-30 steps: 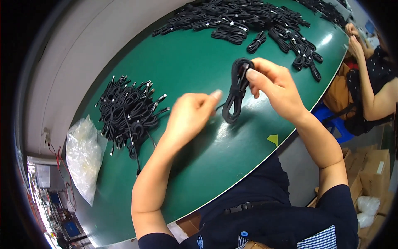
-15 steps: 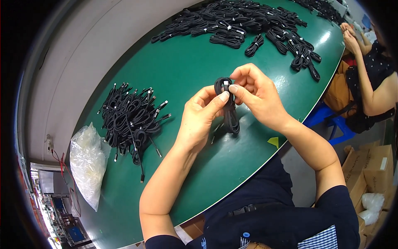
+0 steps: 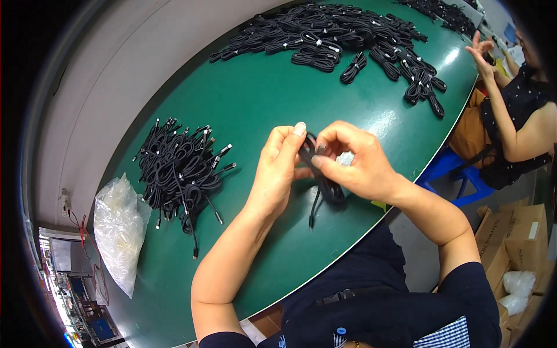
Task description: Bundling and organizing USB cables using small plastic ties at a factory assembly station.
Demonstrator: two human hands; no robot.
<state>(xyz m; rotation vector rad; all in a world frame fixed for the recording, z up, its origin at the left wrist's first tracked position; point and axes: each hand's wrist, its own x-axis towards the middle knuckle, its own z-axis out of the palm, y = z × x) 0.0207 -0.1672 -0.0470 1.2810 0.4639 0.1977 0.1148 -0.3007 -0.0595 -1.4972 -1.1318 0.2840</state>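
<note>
Above the green table, a coiled black cable [image 3: 329, 188] is held between my two hands, its lower loops blurred by motion. My left hand [image 3: 279, 156] is closed on the coil's left side, thumb pointing up near its top. From the right, my right hand [image 3: 361, 161] pinches the cable between thumb and fingers. One loose cable end [image 3: 311, 220] with a dark plug hangs below the coil. On the left lies a tangled heap of black cables [image 3: 177, 168] with silver plugs.
A large pile of coiled black cables [image 3: 325, 32] covers the far side of the green table [image 3: 243, 104]. A clear plastic bag [image 3: 119, 232] lies at the left edge. Another person [image 3: 516, 116] sits at the right, near a blue stool [image 3: 447, 174] and cardboard boxes [image 3: 510, 232].
My hands and the coil have come lower and the coil has turned. A cable end now hangs further down. The other person's hands have moved apart.
</note>
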